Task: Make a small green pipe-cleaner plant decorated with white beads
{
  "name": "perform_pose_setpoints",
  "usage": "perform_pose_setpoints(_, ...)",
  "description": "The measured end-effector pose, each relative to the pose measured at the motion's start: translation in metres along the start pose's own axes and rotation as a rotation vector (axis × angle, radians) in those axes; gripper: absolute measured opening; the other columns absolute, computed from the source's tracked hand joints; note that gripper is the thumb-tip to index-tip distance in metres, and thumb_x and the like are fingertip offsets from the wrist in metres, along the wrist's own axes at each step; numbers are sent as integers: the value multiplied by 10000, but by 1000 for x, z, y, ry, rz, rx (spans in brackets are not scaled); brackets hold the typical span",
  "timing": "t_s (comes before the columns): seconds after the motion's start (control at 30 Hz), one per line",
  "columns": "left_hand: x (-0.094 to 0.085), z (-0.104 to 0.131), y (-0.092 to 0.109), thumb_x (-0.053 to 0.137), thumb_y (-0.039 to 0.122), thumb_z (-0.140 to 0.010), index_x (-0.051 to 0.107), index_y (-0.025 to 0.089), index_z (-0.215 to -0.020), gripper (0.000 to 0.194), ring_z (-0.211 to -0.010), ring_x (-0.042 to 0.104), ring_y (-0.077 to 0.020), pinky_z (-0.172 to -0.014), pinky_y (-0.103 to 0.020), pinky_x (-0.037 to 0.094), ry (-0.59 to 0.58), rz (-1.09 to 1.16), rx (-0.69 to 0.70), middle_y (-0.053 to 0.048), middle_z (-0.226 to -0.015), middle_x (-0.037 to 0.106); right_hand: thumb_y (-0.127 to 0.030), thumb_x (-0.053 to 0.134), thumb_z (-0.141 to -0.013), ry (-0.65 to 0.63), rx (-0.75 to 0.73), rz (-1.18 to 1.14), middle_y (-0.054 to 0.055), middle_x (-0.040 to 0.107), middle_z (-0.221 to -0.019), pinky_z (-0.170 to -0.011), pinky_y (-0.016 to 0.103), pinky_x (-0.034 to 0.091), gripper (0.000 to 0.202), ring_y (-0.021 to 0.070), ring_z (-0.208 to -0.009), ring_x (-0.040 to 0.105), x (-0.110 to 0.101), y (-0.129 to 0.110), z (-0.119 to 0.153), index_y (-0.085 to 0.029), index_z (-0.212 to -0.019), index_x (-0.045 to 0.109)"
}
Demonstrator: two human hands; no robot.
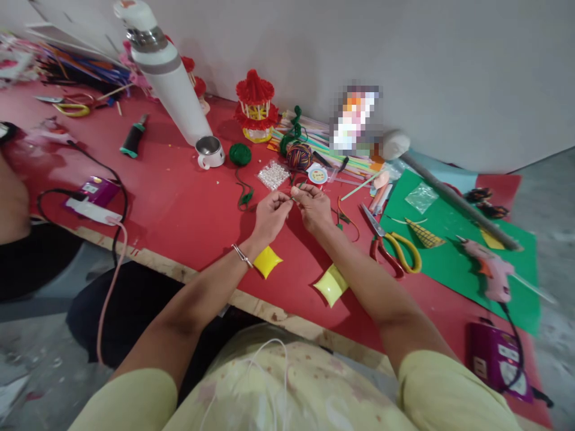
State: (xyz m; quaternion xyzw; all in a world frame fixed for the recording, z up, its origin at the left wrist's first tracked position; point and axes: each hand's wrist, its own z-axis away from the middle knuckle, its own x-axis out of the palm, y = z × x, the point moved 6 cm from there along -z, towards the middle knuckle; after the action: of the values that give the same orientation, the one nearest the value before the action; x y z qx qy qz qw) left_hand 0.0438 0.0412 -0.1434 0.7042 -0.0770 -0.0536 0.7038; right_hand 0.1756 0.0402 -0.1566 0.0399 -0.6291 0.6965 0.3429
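Over the red table (188, 203), my left hand (272, 211) and my right hand (312, 206) meet with their fingertips pinched together. Between them is a thin dark strand that looks like green yarn, mostly hidden by the fingers. A bag of white beads (273, 175) lies just beyond my left hand, and a green yarn ball (240, 154) trails its loose end nearby. Two small yellow pillow-shaped packets, one bright (268, 261) and one paler (331, 286), rest under my forearms. A multicoloured yarn ball (299, 157) and a round label (317, 174) sit past my fingertips.
Scissors (390, 239) and a pink glue gun (489, 269) lie to the right, near a green sheet (467, 287). A white flask (173, 84), a cup (209, 152) and a red lantern craft (255, 108) stand behind. Another person's arm (13, 203) shows at left.
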Motion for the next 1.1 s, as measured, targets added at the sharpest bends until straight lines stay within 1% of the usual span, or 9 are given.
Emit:
perform_pose_setpoints(0.07, -3, 0, 6, 672, 222, -798, 605, 197, -834, 80, -492, 441, -72, -489, -202, 338, 50, -83, 61, 65, -570, 516, -308, 973, -455, 4, 3, -4, -48, 671, -682, -581, 232, 451, 461, 82, -609, 580, 0, 0, 0, -198, -779, 664)
perform_pose_setpoints(0.2, -4, 2, 14, 730, 212, -768, 629, 204, -979, 234, -500, 410, -77, -517, -220, 321, 101, -237, 169, 91, -569, 481, -328, 969, -468, -3, -18, 19, -45, 672, -715, -596, 246, 459, 463, 96, -641, 597, 1, -1, 0, -208, -796, 665)
perform_pose_setpoints(0.37, -5, 2, 15, 714, 213, -798, 653, 221, -1008, 219, -533, 425, -91, -565, -234, 338, 108, -358, 272, 91, -581, 452, -353, 965, -471, -32, -15, 20, -39, 690, -745, -641, 250, 483, 466, 108, -690, 626, 3, 0, 1, -212, -795, 662)
perform_pose_setpoints(0.53, -8, 2, 18, 704, 238, -832, 729, 229, -967, 138, -545, 412, -102, -587, -249, 354, 122, -404, 308, 73, -577, 433, -353, 960, -481, -36, -4, 34, -31, 694, -738, -645, 255, 494, 467, 113, -681, 632, 4, 0, 4, -210, -809, 661)
perform_pose_setpoints(0.67, -10, 1, 17, 688, 236, -843, 762, 228, -955, 134, -578, 484, -113, -621, -248, 417, 133, -365, 300, 43, -629, 580, -370, 955, -490, -26, 5, 68, -35, 676, -722, -631, 259, 494, 472, 110, -656, 615, 5, 0, 5, -213, -815, 651)
perform_pose_setpoints(0.8, -9, 1, 16, 672, 236, -864, 775, 217, -924, 120, -818, 673, -166, -806, -294, 527, 98, -281, 355, -31, -923, 763, -389, 952, -509, -16, -14, 85, -52, 638, -684, -619, 256, 481, 472, 99, -623, 582, 5, 0, 6, -215, -815, 638)
perform_pose_setpoints(0.87, -9, 1, 15, 670, 247, -874, 779, 219, -906, 117, -869, 694, -182, -853, -315, 537, 91, -285, 374, -41, -964, 776, -401, 954, -509, -18, -19, 89, -56, 631, -678, -620, 254, 479, 479, 97, -624, 579, 6, 0, 6, -216, -815, 635)
perform_pose_setpoints(1.0, -11, 2, 19, 662, 267, -887, 773, 216, -871, 124, -837, 689, -177, -827, -303, 531, 95, -325, 397, -34, -901, 771, -457, 968, -477, -38, -42, 92, -64, 628, -681, -615, 241, 475, 517, 83, -610, 554, 6, 0, 5, -214, -803, 648)
perform_pose_setpoints(1.1, -12, 4, 23, 648, 291, -902, 761, 204, -861, 148, -779, 661, -158, -773, -278, 508, 86, -324, 384, -27, -845, 752, -578, 906, -586, -65, -78, 154, -54, 611, -660, -579, 232, 455, 478, 73, -575, 515, 6, -1, 6, -212, -748, 646)
